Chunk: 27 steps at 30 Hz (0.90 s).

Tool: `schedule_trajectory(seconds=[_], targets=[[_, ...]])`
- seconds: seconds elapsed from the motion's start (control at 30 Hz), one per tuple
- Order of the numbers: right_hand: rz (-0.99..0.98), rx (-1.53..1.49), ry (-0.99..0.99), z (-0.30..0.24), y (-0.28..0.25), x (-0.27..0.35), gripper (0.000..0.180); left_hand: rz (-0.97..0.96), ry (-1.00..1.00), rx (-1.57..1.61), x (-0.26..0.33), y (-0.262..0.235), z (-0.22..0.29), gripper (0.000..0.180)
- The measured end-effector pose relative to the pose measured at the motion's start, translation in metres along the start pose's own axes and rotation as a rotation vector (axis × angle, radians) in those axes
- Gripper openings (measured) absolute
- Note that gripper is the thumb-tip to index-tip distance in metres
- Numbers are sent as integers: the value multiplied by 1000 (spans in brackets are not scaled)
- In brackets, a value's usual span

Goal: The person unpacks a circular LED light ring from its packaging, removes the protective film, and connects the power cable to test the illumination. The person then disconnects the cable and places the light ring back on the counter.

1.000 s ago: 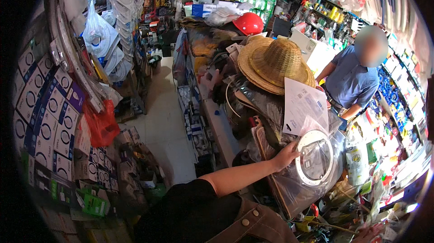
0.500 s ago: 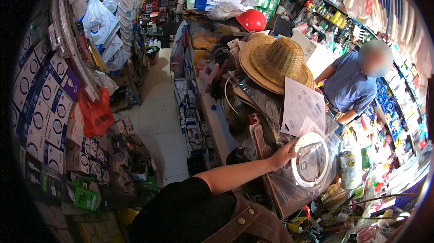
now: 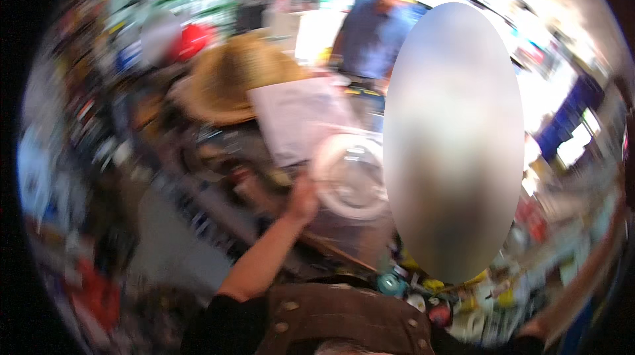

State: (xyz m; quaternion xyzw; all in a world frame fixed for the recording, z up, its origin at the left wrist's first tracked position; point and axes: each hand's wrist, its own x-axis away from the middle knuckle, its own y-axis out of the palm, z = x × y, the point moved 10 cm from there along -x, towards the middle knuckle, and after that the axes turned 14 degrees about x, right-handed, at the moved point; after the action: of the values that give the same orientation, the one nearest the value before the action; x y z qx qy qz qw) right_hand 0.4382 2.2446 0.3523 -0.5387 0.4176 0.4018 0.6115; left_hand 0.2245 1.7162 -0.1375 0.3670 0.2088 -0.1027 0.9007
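Observation:
My left hand grips the left edge of a flat white ring in clear plastic packaging. The ring is held over a plastic-covered stack. Just beyond it leans a white printed sheet, and a woven straw hat lies behind that. My right forearm stretches up along the right rim of the picture. Motion blur and the dark rim smear its far end, so the fingers there cannot be made out.
A person in a blue shirt stands across the counter. A large blurred oval hides the area right of the ring. At the far left lies a red helmet. A teal roll and mixed goods crowd close before my apron.
The view has swung right, so the hat, sheet and ring appear further left. My left hand keeps hold of the ring. My right forearm has come into view.

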Motion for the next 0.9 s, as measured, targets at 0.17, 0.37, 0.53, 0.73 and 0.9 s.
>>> schedule_trajectory(seconds=[0.17, 0.37, 0.53, 0.73, 0.9], targets=[[-23, -293, 28, -7, 45, -5, 28, 189, -14, 99, 22, -20, 45, 48], [93, 3, 61, 37, -22, 1, 21, 194, -67, 135, 6, 4, 12, 48], [19, 110, 219, 87, -10, 11, 20, 223, -78, 127, 13, -2, 9, 46], [20, 260, 351, 131, -4, 11, 20, 267, -63, 105, 16, -11, 14, 47], [197, 499, 354, 183, -14, -4, 24, 291, -49, 77, 13, -3, 11, 53]])
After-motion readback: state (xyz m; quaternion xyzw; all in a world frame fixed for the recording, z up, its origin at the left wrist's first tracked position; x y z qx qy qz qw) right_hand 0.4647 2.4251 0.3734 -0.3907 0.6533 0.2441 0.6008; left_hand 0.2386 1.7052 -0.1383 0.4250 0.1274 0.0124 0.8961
